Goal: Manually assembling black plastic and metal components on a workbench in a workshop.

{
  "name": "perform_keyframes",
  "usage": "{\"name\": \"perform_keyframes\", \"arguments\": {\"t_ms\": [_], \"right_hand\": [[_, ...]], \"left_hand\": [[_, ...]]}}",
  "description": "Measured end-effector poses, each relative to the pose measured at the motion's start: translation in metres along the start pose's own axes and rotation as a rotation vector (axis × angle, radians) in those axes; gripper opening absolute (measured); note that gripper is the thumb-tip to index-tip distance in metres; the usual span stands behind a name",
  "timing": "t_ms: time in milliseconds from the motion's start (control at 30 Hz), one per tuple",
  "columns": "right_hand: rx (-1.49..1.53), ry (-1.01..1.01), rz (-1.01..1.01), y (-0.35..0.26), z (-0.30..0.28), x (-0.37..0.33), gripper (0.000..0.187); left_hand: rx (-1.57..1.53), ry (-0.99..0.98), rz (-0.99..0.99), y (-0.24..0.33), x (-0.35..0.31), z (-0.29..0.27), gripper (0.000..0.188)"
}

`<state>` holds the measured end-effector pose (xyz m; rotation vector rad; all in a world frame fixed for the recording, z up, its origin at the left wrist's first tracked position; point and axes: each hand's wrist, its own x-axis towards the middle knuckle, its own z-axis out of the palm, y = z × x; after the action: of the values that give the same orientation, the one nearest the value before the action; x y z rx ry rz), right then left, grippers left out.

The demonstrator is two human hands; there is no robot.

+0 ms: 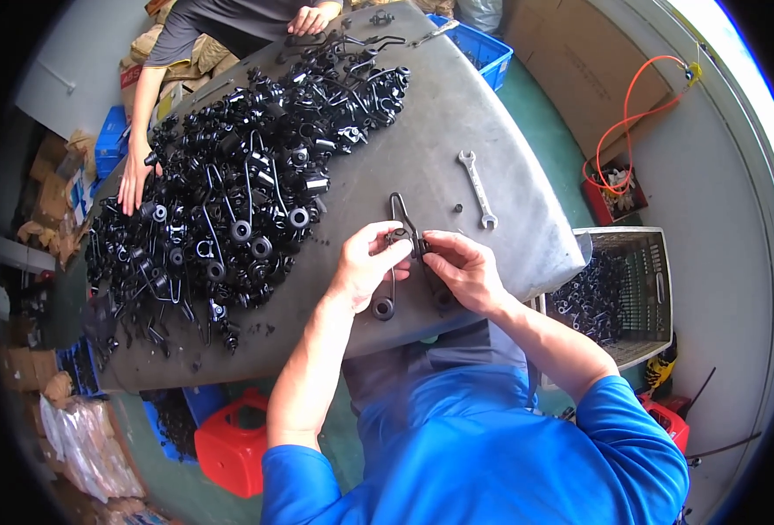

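Both hands meet over the near right part of the grey table (439,105). Between them is a black bent-rod bracket (396,206), its narrow loop pointing away from me and a round ring end (383,307) hanging on the near side. My left hand (367,262) pinches it near its middle, thumb toward the right hand. My right hand (462,269) grips the same place from the right, fingertips on a small dark piece there. What exactly lies between the fingertips is partly hidden. Just beyond the right hand lie a small black nut (458,208) and a silver open-ended wrench (477,190).
A big heap of black rod brackets (247,175) covers the table's left side. Across it, a co-worker's hand (137,185) touches the heap; another rests at the far edge. Right of the table stands a crate (658,289) of small dark parts. A red container (229,446) stands lower left.
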<state>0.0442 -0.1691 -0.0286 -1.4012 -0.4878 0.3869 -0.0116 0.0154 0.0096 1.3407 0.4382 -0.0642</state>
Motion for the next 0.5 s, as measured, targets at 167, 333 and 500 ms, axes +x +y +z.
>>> {"name": "perform_keyframes", "arguments": {"t_ms": [167,333,500], "right_hand": [[0.063,-0.034,0.058,-0.001,0.000,0.001,0.030],[0.016,-0.071,-0.026,0.005,-0.006,0.007,0.028],[0.049,-0.138,0.052,0.000,-0.012,0.013,0.026]], "left_hand": [[-0.185,-0.070,-0.117,0.000,0.004,-0.002,0.030],[-0.314,-0.117,-0.105,-0.003,0.006,-0.004,0.031],[-0.386,-0.175,-0.190,0.000,0.008,-0.009,0.035]]}}
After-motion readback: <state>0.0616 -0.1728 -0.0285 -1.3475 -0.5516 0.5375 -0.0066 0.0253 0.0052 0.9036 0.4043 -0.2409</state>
